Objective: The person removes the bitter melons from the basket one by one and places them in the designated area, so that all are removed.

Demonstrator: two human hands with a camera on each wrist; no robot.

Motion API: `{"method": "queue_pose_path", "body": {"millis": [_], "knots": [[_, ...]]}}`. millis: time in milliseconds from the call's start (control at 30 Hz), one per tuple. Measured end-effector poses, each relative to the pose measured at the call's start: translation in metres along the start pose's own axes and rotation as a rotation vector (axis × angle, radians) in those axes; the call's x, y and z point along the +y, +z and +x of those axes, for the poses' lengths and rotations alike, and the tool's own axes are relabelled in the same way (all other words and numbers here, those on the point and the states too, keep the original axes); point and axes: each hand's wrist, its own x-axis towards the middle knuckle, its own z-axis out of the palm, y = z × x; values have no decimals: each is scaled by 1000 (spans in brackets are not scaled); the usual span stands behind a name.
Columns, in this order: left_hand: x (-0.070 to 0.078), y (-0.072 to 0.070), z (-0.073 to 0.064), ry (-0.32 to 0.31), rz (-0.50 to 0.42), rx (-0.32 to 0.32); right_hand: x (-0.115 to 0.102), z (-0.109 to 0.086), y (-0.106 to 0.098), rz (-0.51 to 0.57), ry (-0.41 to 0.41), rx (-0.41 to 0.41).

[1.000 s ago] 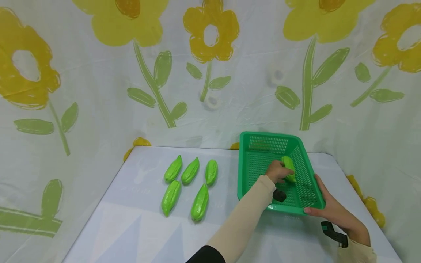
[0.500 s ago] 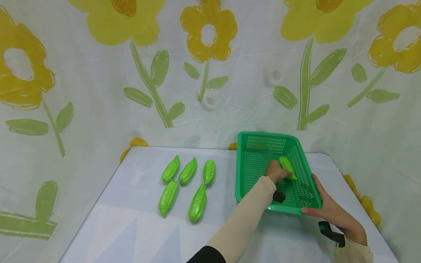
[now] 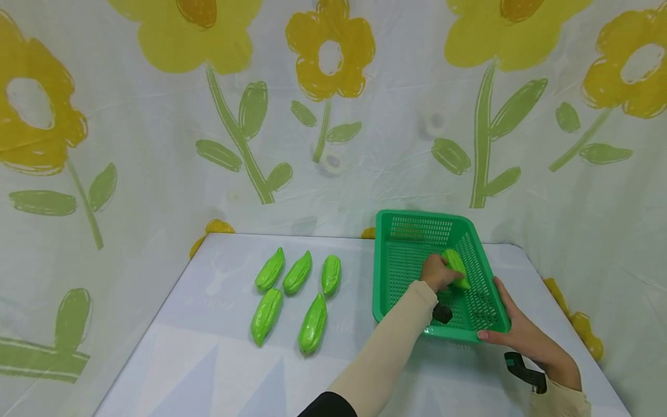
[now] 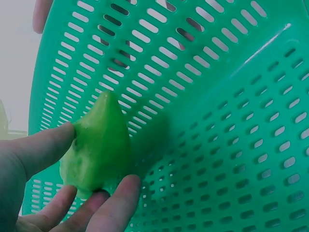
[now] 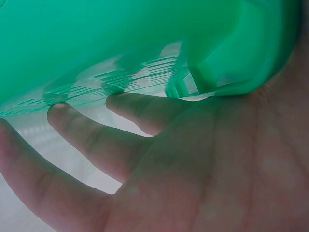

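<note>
A green plastic basket [image 3: 397, 215] with slotted walls stands at the right of the table. Inside it, along the right wall, lies a ridged green star fruit [image 3: 456, 267] with a pointed end. My left hand [image 3: 436, 272] reaches in and holds this fruit; in the left wrist view, the thumb touches one side of the star fruit [image 4: 103, 145] and other fingers are at its lower end. With the thumb over the rim and fingers along the outside wall, my right hand [image 3: 531, 336] grips the basket's front right corner. The right wrist view shows those fingers [image 5: 91, 140] against the slotted wall.
Several more star fruits [image 3: 312, 324] lie in two rows on the white table [image 3: 219, 301], left of the basket. Behind the table hangs a curtain [image 3: 401, 145] printed with yellow flowers.
The star fruit in the basket has turned a little, its near end swinging right, with my left hand on it. My right hand stays at the basket corner. The whole view shifts slightly.
</note>
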Motion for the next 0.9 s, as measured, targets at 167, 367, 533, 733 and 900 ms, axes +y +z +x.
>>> {"method": "queue_pose_path", "body": {"millis": [167, 367, 533, 733, 900], "knots": [[1, 0, 2, 17, 21, 30, -1, 0, 0, 1, -6, 1], [-1, 6, 9, -10, -45, 25, -1, 2, 0, 12, -13, -4], [-5, 12, 19, -37, -147, 1, -2, 2, 0, 28, -18, -10], [-5, 10, 16, -55, -228, -17, -2, 1, 1, 31, -9, -14], [1, 3, 5, -46, -293, -25, -1, -1, 0, 11, 2, -4]]}}
